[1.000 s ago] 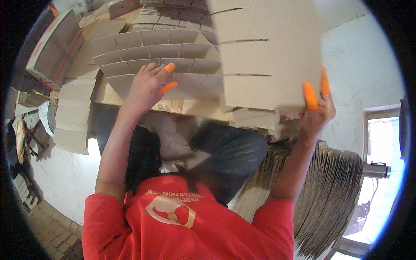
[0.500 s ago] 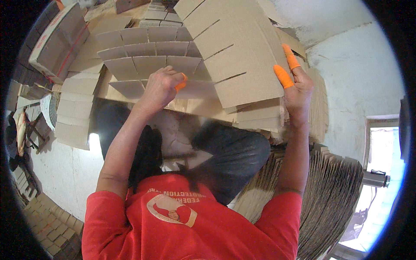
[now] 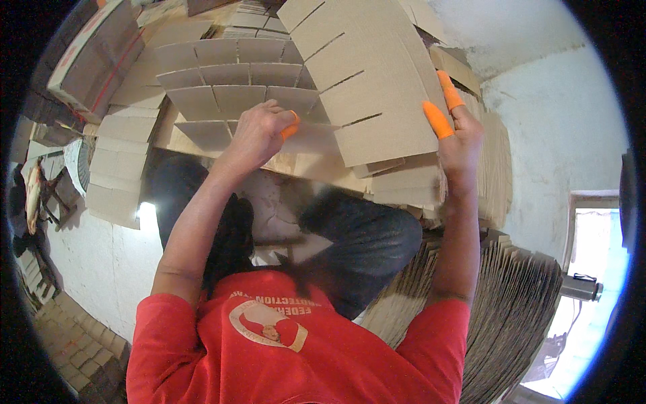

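A slotted cardboard sheet [image 3: 367,84] is gripped at its edge by the right hand [image 3: 461,138]; the left hand [image 3: 261,135] is held curled at a cardboard grid [image 3: 235,99].

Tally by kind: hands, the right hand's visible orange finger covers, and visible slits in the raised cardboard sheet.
Hands: 2 (left hand, right hand)
Orange finger covers, right hand: 2
Slits in cardboard sheet: 4
Total: 8

A slotted tan cardboard sheet [image 3: 380,81], perhaps doubled, slants just right of an upright cardboard divider grid [image 3: 237,99]
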Demonstrator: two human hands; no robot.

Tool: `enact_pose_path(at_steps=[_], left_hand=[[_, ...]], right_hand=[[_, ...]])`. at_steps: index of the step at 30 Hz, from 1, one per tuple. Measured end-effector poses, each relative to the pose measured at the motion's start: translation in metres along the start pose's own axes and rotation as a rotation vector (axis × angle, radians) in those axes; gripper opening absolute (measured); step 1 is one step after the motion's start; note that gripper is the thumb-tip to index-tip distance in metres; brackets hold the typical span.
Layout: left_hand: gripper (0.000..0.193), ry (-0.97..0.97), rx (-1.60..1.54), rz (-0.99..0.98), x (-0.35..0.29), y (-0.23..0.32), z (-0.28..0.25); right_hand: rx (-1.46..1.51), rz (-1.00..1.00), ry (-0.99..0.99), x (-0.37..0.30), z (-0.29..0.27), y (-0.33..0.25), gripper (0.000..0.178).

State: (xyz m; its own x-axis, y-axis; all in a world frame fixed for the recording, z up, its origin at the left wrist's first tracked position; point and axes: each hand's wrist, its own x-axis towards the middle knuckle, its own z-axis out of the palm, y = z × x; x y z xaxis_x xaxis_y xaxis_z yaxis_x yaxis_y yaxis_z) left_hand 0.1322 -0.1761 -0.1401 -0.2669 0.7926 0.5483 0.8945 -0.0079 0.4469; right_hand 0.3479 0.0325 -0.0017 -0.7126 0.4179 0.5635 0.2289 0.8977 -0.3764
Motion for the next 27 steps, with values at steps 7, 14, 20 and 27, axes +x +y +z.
enact_pose_path(at_steps=[7,14,20,27], left_hand=[[0.015,0.013,-0.008,0.013,-0.001,-0.001,0.0],[0.008,0.034,-0.022,0.003,0.003,0.008,-0.003],[0.009,0.078,-0.014,0.007,0.002,0.004,0.004],[0.009,0.063,-0.025,0.003,0.004,0.004,0.001]], right_hand=[[-0.098,0.034,-0.05,-0.005,0.0,-0.01,0.055],[-0.027,-0.016,-0.151,0.002,0.009,-0.011,0.052],[-0.068,0.058,-0.273,0.018,0.01,-0.018,0.051],[-0.168,0.021,-0.461,0.014,0.026,-0.033,0.06]])
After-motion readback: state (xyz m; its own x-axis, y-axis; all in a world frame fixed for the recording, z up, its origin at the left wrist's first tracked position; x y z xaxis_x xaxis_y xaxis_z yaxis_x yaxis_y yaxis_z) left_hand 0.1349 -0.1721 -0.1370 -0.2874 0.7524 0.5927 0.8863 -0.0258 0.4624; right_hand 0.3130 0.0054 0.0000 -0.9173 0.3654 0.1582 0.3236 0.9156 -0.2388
